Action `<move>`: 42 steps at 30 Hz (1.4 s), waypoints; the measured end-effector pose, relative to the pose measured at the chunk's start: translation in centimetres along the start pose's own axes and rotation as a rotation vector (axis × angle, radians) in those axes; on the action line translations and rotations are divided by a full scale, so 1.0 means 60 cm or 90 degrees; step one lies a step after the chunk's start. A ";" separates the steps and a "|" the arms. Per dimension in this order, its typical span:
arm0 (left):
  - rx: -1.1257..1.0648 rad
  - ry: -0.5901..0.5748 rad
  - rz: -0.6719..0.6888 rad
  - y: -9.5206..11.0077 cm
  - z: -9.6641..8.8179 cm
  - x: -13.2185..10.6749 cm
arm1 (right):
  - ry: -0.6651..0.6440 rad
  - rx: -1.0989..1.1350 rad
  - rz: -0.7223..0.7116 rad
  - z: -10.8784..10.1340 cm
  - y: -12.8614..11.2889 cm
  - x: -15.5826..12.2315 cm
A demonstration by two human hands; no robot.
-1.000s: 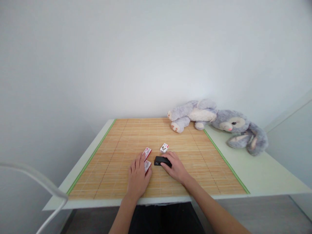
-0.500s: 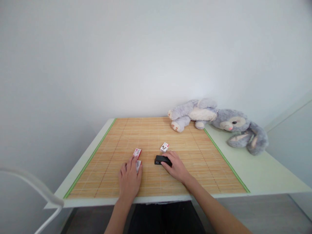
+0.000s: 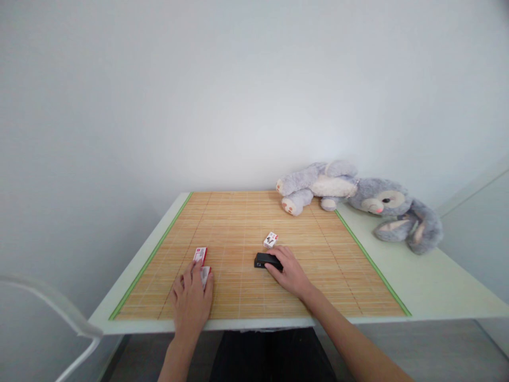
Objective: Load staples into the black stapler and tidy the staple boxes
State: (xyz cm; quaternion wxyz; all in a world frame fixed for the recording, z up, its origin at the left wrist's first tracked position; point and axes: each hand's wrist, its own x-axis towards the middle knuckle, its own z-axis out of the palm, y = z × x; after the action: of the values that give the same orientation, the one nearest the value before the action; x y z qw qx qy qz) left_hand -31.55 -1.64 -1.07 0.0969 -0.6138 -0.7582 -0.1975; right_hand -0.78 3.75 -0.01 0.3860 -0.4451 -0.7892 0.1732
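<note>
1. Worktop (image 3: 433,286) of pale, slightly greenish colour stands against a plain white wall (image 3: 222,95); below its near edge, one sees a grey floor (image 3: 437,347).
2. On it is spread a bamboo mat (image 3: 234,220), which has thin green borders along the left and right sides.
3. A grey plush rabbit (image 3: 334,186) lies at the far right, its feet over the mat and its ears on the bare worktop.
4. At the left edge of view bends a white tube (image 3: 59,302).
5. The left hand (image 3: 192,300) rests over two red-and-white boxes (image 3: 201,254) on the mat's left part; its fingers are somewhat spread, and I cannot tell whether they grip.
6. The right hand (image 3: 288,270) pinches a black stapler (image 3: 264,259) between thumb and fingers, near the mat's middle.
7. Just beyond the stapler lies a small white box (image 3: 271,240).
</note>
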 end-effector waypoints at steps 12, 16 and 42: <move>-0.180 -0.021 0.107 0.075 -0.011 0.011 | 0.024 -0.033 0.037 -0.040 0.012 -0.041; -0.279 -0.095 0.274 0.194 0.005 0.037 | 0.065 -0.074 0.085 -0.058 0.022 -0.065; -0.084 -0.043 0.114 0.028 -0.011 0.051 | 0.076 -0.113 0.109 -0.058 0.025 -0.063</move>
State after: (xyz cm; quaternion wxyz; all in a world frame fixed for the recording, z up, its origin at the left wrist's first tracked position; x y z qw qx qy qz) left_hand -30.70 1.12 1.01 0.0483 -0.6904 -0.6884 -0.2169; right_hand 3.87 1.16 -0.41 0.3754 -0.5527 -0.7362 0.1083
